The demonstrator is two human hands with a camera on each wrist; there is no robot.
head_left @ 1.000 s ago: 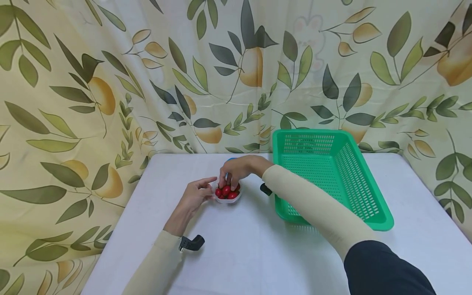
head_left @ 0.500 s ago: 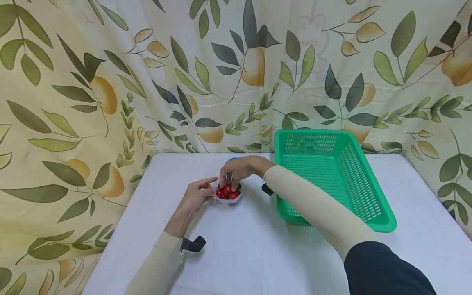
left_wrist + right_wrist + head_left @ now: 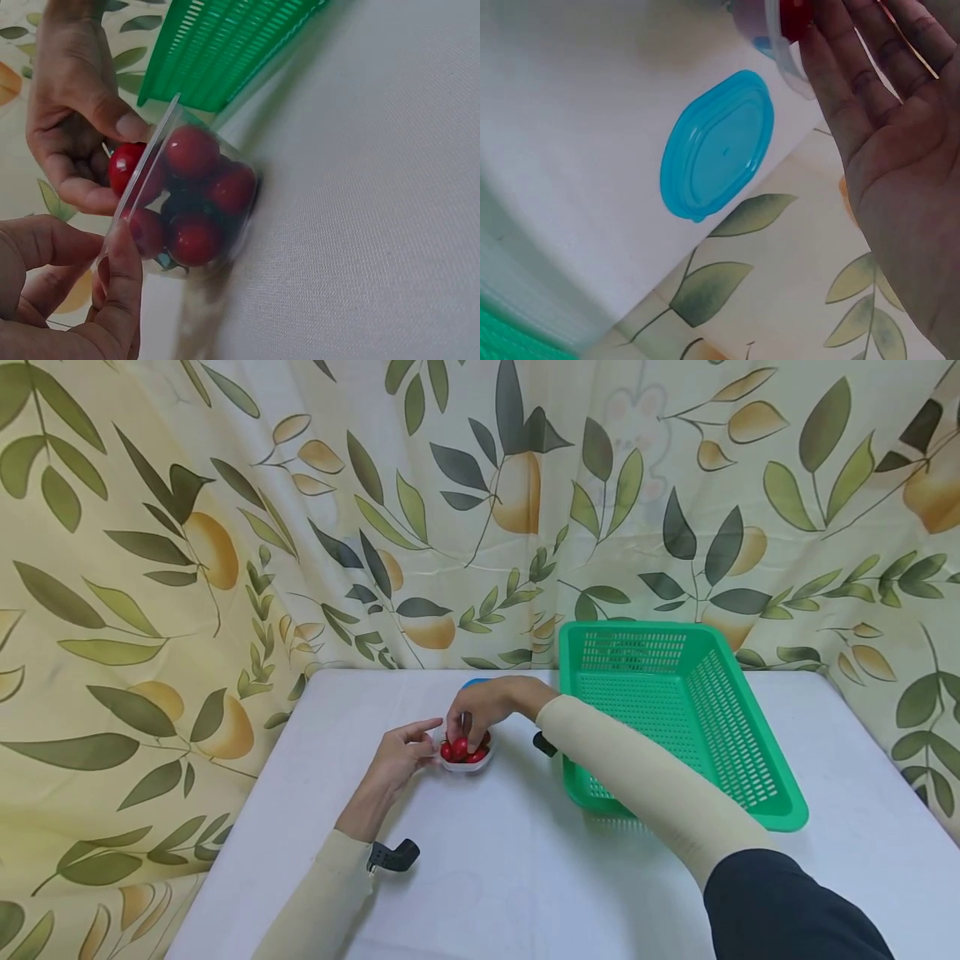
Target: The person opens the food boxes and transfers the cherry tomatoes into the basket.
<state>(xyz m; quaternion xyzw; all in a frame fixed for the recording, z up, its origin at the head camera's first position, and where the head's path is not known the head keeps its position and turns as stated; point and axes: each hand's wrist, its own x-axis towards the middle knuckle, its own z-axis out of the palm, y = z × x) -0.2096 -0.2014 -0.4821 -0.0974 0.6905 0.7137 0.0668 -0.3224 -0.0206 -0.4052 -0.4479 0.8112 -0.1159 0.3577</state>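
A small clear plastic container (image 3: 467, 767) holding several red cherry tomatoes (image 3: 193, 238) stands on the white table. My left hand (image 3: 396, 758) pinches its rim between thumb and fingers, on the left side. From behind and above, my right hand (image 3: 483, 703) reaches in over the opening. In the left wrist view its thumb and fingers grip one cherry tomato (image 3: 126, 166) at the rim. The right wrist view shows the palm and straighter outer fingers, with only a bit of red visible at the container's edge.
A large green perforated basket (image 3: 761, 760) sits to the right, beneath the right forearm. Behind the right hand lies a blue lid (image 3: 720, 150) on the white table (image 3: 487, 877). A leaf-patterned curtain (image 3: 300, 527) hangs along the back and left.
Inside the container the tomatoes beneath my right fingers have shifted slightly. Both hands stay in nearly the same place, the left still at the rim.
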